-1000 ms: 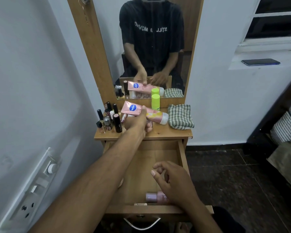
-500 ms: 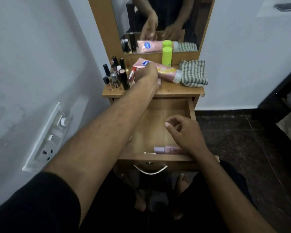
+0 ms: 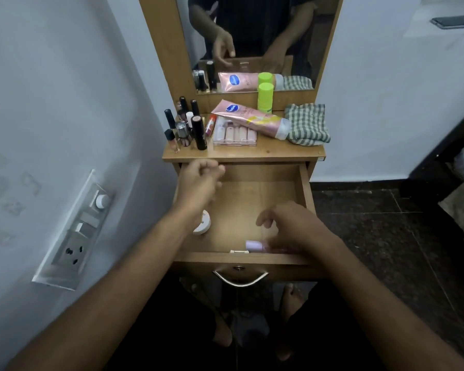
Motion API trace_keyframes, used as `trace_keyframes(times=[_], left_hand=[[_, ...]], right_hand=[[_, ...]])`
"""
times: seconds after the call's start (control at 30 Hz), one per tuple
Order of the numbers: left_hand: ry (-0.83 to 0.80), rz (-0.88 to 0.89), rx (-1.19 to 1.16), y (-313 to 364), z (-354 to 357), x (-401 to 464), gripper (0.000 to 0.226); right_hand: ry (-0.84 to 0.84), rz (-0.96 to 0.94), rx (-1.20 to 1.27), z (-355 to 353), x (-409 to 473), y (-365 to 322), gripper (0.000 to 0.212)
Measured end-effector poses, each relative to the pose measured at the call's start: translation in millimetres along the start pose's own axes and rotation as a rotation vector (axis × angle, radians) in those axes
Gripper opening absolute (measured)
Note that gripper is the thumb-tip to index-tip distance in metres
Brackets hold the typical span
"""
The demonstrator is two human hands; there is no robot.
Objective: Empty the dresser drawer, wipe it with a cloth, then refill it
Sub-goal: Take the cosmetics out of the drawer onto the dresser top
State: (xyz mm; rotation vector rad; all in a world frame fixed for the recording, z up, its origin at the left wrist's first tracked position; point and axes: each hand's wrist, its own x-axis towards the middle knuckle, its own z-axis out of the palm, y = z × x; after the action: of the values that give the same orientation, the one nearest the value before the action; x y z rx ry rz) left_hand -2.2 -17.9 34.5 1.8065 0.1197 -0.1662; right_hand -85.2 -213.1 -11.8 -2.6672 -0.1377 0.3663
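The wooden drawer (image 3: 304,183) is pulled out. My left hand (image 3: 198,183) hovers over its back left corner, fingers loosely curled and holding nothing. My right hand (image 3: 295,228) is low over the front right, covering the body of a pink bottle (image 3: 253,245) with a lilac cap; motion blur hides any grip. A white round compact (image 3: 202,223) lies at the drawer's left side. On the dresser top lie a pink tube (image 3: 249,119), a clear case of small tubes (image 3: 235,133) and a checked cloth (image 3: 306,124).
Several lipsticks and small bottles (image 3: 185,129) stand at the dresser top's left, and a green-capped bottle (image 3: 265,97) stands against the mirror (image 3: 252,36). A switch panel (image 3: 75,231) juts from the left wall. A phone (image 3: 453,21) lies on the right ledge.
My left hand let go of the pink tube on the dresser top and drew back over the drawer. My right hand dropped lower onto the pink bottle.
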Motion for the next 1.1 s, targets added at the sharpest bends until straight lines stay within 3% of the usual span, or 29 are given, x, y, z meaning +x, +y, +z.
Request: trace_keyframes(times=[0.13,0.27,0.33,0.43,0.6,0.77,0.87,0.97,1.1], left_hand=[[-0.111,0.217,0.501,-55.7,-31.9,0.7,0.013],[-0.16,0.354,0.791,-69.8,-41.5,4.9,0.031],[-0.242,0.399,0.926,-68.7,-41.0,4.5,0.04],[-0.355,0.436,1.318,-62.7,-32.3,-1.8,0.037],[-0.302,0.497,1.571,-65.9,-24.8,-5.6,0.037],[-0.329,0.495,1.508,-62.3,-28.0,-3.2,0.042],[-0.346,0.498,1.255,-60.3,-29.3,-0.9,0.035],[-0.222,0.619,0.867,-44.8,-25.9,7.1,0.036],[0.013,0.72,0.605,9.7,-4.1,25.6,0.046]], right_hand=[[-0.203,-0.039,-0.166,-0.1,17.3,-3.4,0.037],[-0.34,-0.059,-0.217,-7.2,29.5,-5.7,0.031],[-0.366,-0.093,-0.18,-8.0,28.8,-5.6,0.018],[-0.355,-0.123,-0.157,-5.5,25.0,-4.5,0.017],[-0.291,-0.104,-0.116,-2.0,22.3,-3.0,0.028],[-0.164,-0.051,0.005,-5.0,13.8,-1.4,0.032],[-0.037,-0.028,0.103,1.2,7.5,5.4,0.052],[0.136,0.015,0.162,9.6,7.6,11.7,0.023],[0.322,0.042,0.242,11.1,9.8,13.7,0.031]])
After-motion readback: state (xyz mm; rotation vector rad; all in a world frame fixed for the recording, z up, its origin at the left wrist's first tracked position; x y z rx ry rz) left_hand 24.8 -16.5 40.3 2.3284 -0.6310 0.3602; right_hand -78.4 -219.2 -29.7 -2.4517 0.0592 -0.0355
